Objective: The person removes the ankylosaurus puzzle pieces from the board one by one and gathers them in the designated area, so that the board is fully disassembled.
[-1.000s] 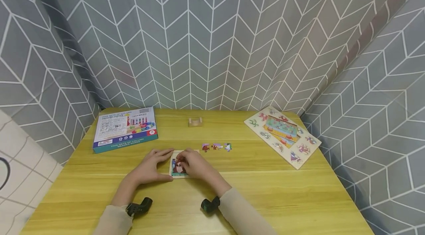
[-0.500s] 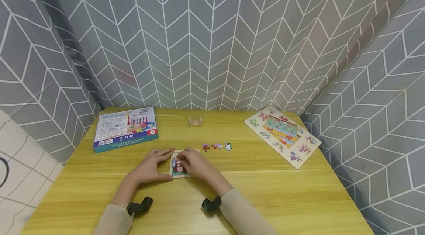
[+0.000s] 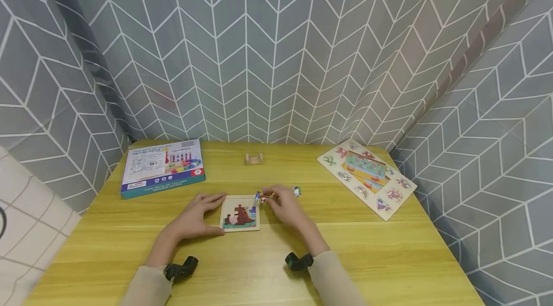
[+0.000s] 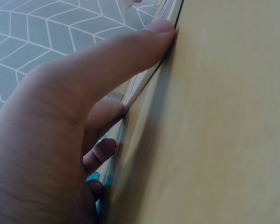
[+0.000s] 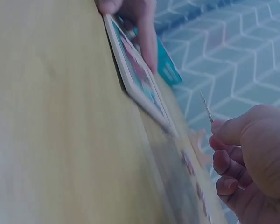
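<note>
A small square jigsaw tray [image 3: 231, 197] with a pale wooden rim lies flat on the table, its lower part filled with a dark red and green picture and its upper left bare. Along the tray's left side my left hand [image 3: 196, 218] rests, with fairly straight thumb and index finger touching its near and far left corners. My right hand [image 3: 287, 205] pinches a colourful jigsaw piece [image 3: 261, 197] between thumb and fingertips, just off the tray's upper right corner. Seen edge-on in the right wrist view, the piece [image 5: 206, 107] is held above the table.
Loose jigsaw pieces lie in a row behind my right hand; the rightmost piece [image 3: 296, 191] shows. A small wooden block [image 3: 254, 158] stands farther back. A boxed bead set [image 3: 163, 166] lies back left, a wooden peg puzzle board [image 3: 332, 164] back right. A patterned curtain [image 3: 268, 56] hangs behind.
My right hand has moved right from over the tray, lifting out a jigsaw piece. The tray's upper left now shows bare wood. My left hand has stayed in place.
</note>
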A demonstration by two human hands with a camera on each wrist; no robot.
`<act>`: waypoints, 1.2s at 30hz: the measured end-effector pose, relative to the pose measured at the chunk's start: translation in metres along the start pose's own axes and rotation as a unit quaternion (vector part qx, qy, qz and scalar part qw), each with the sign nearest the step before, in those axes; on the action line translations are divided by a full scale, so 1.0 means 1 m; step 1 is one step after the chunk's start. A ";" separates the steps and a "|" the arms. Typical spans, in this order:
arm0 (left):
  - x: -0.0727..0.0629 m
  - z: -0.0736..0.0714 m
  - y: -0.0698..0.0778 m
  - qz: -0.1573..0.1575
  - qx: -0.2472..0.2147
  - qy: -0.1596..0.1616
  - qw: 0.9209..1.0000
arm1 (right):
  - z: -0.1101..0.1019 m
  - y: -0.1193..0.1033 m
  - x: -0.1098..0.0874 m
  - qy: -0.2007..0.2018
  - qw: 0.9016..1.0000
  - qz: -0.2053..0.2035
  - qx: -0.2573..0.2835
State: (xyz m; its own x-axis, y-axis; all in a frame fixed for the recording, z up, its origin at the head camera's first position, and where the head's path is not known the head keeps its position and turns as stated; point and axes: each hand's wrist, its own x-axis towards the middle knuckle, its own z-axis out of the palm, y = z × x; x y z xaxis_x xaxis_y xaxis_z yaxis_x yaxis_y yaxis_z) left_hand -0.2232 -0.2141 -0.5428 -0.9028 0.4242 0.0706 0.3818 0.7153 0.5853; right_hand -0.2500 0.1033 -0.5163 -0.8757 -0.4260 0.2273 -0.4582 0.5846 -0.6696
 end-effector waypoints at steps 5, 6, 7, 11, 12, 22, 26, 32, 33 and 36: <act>0.000 0.000 -0.001 -0.001 0.004 -0.001 1.000 | -0.007 0.014 -0.010 0.020 0.999 0.035 0.008; 0.000 0.000 -0.001 -0.001 0.004 0.000 1.000 | -0.008 0.016 -0.012 0.020 0.999 0.042 0.006; 0.000 0.000 -0.001 -0.003 0.003 -0.001 1.000 | -0.008 0.017 -0.013 0.019 0.999 0.046 0.004; -0.001 0.001 0.000 -0.004 0.001 0.001 1.000 | -0.007 0.020 -0.016 0.008 0.999 0.041 -0.010; -0.001 0.001 0.000 -0.006 -0.001 0.001 1.000 | -0.006 0.021 -0.016 0.005 0.999 0.035 -0.013; 0.000 0.000 -0.001 -0.012 -0.007 -0.005 1.000 | 0.003 0.030 -0.014 0.005 1.000 -0.002 -0.029; 0.000 0.000 -0.001 -0.012 -0.004 -0.004 1.000 | 0.003 0.031 -0.016 0.010 1.000 0.009 -0.025; -0.001 0.000 0.000 -0.015 -0.011 -0.006 1.000 | 0.003 0.031 -0.018 0.010 1.000 0.009 -0.023; -0.001 0.000 0.000 -0.015 -0.012 -0.006 1.000 | 0.003 0.031 -0.018 0.011 1.000 0.007 -0.024; -0.001 -0.001 0.000 -0.014 -0.012 -0.005 1.000 | 0.003 0.031 -0.017 0.014 1.000 0.004 -0.027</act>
State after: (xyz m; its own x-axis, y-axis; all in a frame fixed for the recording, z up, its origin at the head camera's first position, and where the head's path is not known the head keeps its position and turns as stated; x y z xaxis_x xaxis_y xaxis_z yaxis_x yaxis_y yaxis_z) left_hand -0.2227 -0.2145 -0.5424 -0.9108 0.4104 0.0452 0.3514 0.7130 0.6067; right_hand -0.2484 0.1264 -0.5430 -0.8828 -0.4021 0.2429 -0.4586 0.6251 -0.6317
